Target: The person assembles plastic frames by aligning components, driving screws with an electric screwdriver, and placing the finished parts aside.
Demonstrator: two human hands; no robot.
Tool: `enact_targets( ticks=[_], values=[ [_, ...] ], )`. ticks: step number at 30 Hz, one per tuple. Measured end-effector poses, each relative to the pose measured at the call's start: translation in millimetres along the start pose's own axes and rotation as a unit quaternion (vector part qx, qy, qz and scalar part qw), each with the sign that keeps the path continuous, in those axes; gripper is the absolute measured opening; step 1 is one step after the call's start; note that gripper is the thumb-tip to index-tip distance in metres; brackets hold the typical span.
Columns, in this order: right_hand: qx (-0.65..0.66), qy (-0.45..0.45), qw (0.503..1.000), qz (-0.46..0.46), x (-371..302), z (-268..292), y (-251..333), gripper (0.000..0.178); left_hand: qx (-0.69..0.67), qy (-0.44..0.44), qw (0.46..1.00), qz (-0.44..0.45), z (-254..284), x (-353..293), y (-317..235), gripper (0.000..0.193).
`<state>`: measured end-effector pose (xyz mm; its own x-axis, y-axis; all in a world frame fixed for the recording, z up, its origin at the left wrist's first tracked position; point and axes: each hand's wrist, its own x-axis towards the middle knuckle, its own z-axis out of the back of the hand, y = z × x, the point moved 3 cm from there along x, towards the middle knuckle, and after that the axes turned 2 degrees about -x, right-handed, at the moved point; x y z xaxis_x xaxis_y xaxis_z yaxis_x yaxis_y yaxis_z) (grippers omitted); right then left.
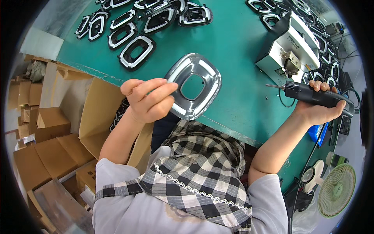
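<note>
Between the fingers of my left hand point(150, 99) is the edge of a rounded-square plastic frame point(212, 93), dark with light strips and an opening in its middle. It is raised over the front edge of the green table. My right hand point(320, 107) is wrapped round a black electric screwdriver point(311, 94), its bit pointing left and apart from the frame. Just beyond the bit stands a white box-shaped screw feeder point(294, 48) with a metal mechanism on its front.
More black-and-white frames point(136, 52) lie at the far left of the green table point(233, 50), and others point(325, 54) at the far right. An open cardboard box point(93, 113) stands beside my left arm. A green fan point(337, 190) is at the lower right, near a hanging cable point(306, 163).
</note>
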<state>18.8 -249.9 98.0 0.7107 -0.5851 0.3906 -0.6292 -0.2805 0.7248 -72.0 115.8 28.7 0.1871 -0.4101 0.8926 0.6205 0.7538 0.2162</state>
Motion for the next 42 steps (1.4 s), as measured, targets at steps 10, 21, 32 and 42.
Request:
enact_targets(
  ticks=[10, 21, 32, 42],
  values=[
    [-0.002, 0.030, 0.999, -0.032, 10.4, 4.6, -12.5, 0.046, 0.049, -0.012, 0.998, 0.035, 27.1, -26.6, 6.2, 0.018],
    [-0.001, 0.054, 0.998, -0.035, 14.6, 11.2, -13.2, 0.047, -0.015, -0.040, 0.998, 0.043, 21.5, -18.4, 4.3, 0.018],
    [-0.014, 0.018, 0.999, -0.022, 11.7, 17.5, -2.5, 0.047, -0.145, 0.448, 0.755, 0.458, 117.5, -78.0, 57.4, 0.030],
    [0.000, 0.053, 0.997, -0.054, -5.9, 1.5, -9.0, 0.043, -0.333, 0.321, 0.733, 0.499, 24.2, -0.8, 95.5, 0.027]
  ],
)
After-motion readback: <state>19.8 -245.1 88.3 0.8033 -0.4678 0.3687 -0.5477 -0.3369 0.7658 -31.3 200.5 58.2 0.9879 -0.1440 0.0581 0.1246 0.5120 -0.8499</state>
